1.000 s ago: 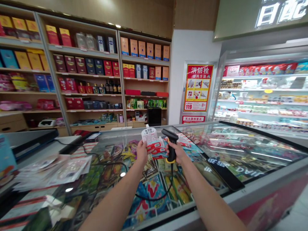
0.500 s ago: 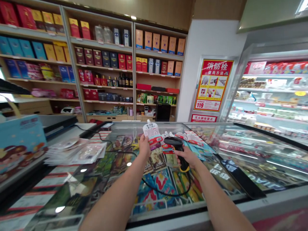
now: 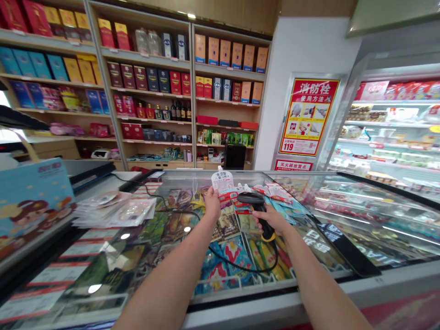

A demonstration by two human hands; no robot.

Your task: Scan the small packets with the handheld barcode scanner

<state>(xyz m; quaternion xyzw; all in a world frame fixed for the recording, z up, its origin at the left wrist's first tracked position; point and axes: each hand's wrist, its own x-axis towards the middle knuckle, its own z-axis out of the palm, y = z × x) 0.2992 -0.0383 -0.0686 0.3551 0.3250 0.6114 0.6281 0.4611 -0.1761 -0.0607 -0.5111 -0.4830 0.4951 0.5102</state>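
My left hand [image 3: 212, 203] is closed on the lower left edge of a white and red spouted pouch [image 3: 222, 182], its cap pointing up. Wrapped round the grip of a black barcode scanner [image 3: 250, 199] is my right hand [image 3: 270, 219]; the scanner's head points left, toward the pouch. From its handle a black cable [image 3: 237, 266] loops over the glass lid of the freezer [image 3: 178, 247]. Similar pouches [image 3: 242, 188] lie on the glass behind the scanner, partly hidden by it. More red, white and blue packets [image 3: 280, 196] lie just to the right.
A pile of flat clear packets [image 3: 113, 208] lies on the left, beside a blue cartoon-printed box [image 3: 34, 197]. A black sliding-lid strip [image 3: 350, 250] crosses the freezer at right. Shelves of boxed bottles [image 3: 147, 82] and a red fire-hydrant sign [image 3: 309, 117] stand behind.
The view has shifted slightly, so most things sit a little further right. The pouch in my left hand has tilted, and its red lower part now comes closer to the scanner's head.
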